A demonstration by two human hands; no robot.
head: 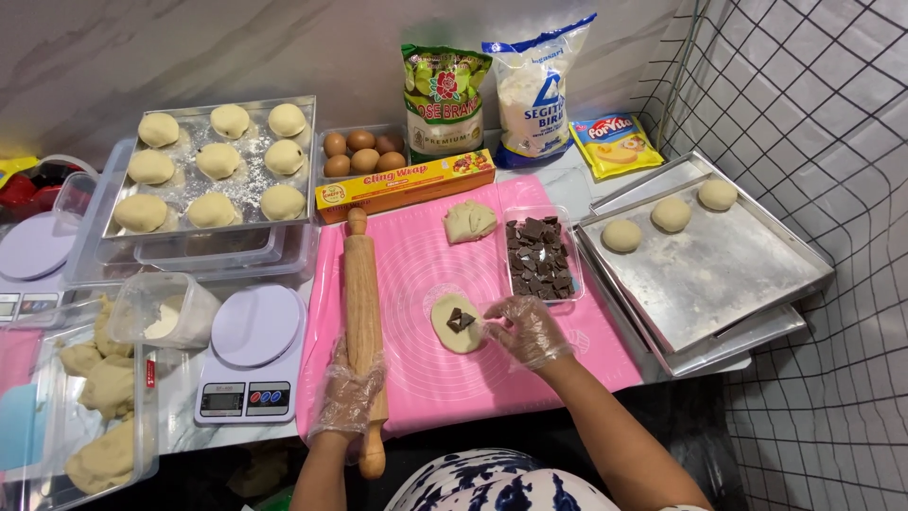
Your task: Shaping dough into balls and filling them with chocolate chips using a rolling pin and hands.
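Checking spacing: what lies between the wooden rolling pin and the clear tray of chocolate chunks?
In the head view, the flattened dough round topped with chocolate pieces, on the pink mat.

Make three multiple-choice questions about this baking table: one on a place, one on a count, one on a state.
1. Where do the dark chocolate pieces under the right hand lie?
A. on the flattened round dough on the pink silicone mat
B. on the white digital scale
C. in the egg tray

2. How many dough balls sit on the right steel tray?
A. one
B. three
C. six

3. What does the left hand do?
A. hangs free
B. grips the wooden rolling pin
C. holds an egg

Key: 1 A, the pieces sit on the dough disc; 2 B, three balls stand near the tray's far edge; 3 B, gloved fingers wrap the pin's near end.
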